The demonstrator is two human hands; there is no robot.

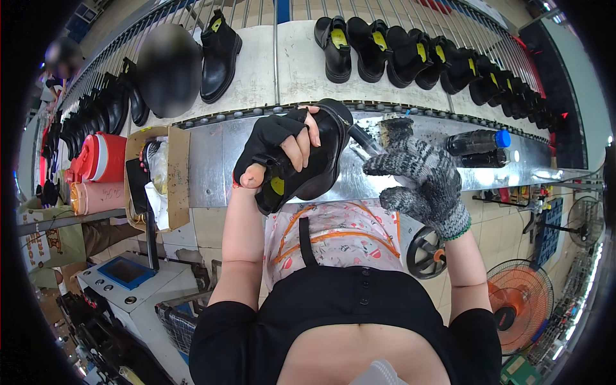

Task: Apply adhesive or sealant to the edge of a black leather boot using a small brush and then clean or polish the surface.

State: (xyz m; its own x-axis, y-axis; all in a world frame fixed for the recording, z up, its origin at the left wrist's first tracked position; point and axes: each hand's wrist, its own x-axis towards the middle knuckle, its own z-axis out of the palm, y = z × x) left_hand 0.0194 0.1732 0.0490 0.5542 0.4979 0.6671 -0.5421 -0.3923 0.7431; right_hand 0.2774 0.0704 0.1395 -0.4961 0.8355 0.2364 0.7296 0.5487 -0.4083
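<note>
We see a red jug (114,157) beside a cardboard box (179,186). At lower right, we spot an orange fan (521,305).

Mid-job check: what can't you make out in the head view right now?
All in the head view:
Black shoe: part of its upper is hidden under the left hand.
Dark tube: whether the right hand grips it is unclear where they meet.
Blurred patch: hides whatever is behind it.
Far-right shoes: too small to count.

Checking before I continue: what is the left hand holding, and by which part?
The left hand holds a black shoe by its upper, near the opening.
</note>
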